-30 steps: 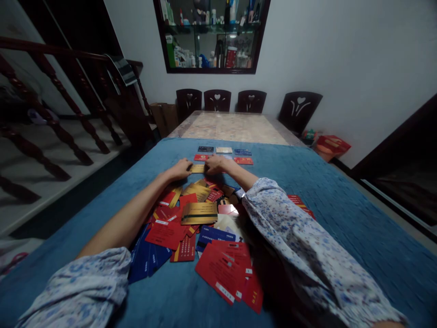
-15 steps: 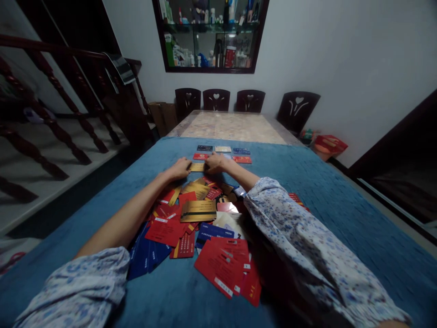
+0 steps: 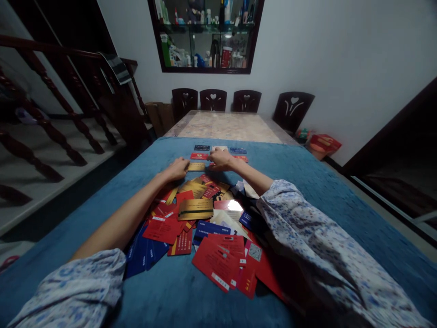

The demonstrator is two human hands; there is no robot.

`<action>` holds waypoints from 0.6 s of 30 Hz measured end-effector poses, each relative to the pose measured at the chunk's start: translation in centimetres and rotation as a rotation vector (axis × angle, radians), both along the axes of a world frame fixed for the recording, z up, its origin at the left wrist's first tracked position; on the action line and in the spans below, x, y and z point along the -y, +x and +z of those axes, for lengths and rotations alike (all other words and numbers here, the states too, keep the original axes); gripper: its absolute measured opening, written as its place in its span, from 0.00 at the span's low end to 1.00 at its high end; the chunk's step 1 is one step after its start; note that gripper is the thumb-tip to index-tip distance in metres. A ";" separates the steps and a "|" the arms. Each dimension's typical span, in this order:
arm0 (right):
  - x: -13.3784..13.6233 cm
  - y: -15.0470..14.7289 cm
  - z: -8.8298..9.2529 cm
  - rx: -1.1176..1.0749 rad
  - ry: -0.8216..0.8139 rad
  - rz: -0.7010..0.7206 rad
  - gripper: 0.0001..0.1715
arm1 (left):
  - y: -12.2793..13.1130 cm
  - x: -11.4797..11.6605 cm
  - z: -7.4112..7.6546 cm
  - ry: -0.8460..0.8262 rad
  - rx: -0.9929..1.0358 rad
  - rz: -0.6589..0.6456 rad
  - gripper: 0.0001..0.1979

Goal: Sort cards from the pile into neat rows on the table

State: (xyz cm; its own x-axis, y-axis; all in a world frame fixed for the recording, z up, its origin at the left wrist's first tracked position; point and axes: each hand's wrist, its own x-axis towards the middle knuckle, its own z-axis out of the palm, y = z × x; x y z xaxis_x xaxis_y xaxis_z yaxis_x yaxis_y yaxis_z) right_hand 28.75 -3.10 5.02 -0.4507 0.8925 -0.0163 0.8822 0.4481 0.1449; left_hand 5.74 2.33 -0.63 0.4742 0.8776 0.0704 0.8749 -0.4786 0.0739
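Note:
A gold card (image 3: 196,167) lies flat on the blue cloth, in front of a red card (image 3: 199,156). My left hand (image 3: 177,168) is at the gold card's left edge; its fingers are bent, and whether they pinch the card is unclear. To the right of the gold card, my right hand (image 3: 220,160) is over the rows with curled fingers. A sliver of red shows under it, and its grip is too small to make out. A black card (image 3: 202,148) and a blue card (image 3: 238,150) lie in the back row. Nearer me, a mixed pile includes a larger gold card (image 3: 195,209).
Red cards (image 3: 220,262) and dark blue cards (image 3: 145,250) spread over the near part of the blue cloth (image 3: 164,296). Beyond it is the bare marble tabletop (image 3: 228,125), with chairs behind. A wooden railing (image 3: 68,52) runs along the left, and a red bag (image 3: 324,145) sits at right.
My right hand has moved off the gold card to the right, uncovering its right end. My left hand stays by its left edge. The view has shifted slightly.

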 end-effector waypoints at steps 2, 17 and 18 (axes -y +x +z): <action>0.3 0.5 0.2 -0.008 0.006 -0.005 0.22 | 0.0 0.5 0.2 -0.001 0.015 0.008 0.16; 4.7 3.5 0.9 -0.066 0.042 -0.043 0.19 | 2.7 5.0 2.2 0.096 0.066 -0.024 0.21; 5.1 3.8 0.9 -0.072 0.045 -0.050 0.19 | 3.0 5.4 2.3 0.097 0.068 -0.037 0.20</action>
State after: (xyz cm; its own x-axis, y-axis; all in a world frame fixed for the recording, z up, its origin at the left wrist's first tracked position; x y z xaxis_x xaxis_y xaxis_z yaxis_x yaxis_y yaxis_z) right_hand 32.58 -8.18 5.90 -0.4045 0.9129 0.0554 0.9119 0.3980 0.0999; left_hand 8.76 -3.09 1.68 0.4974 0.8470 0.1877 0.8509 -0.5184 0.0843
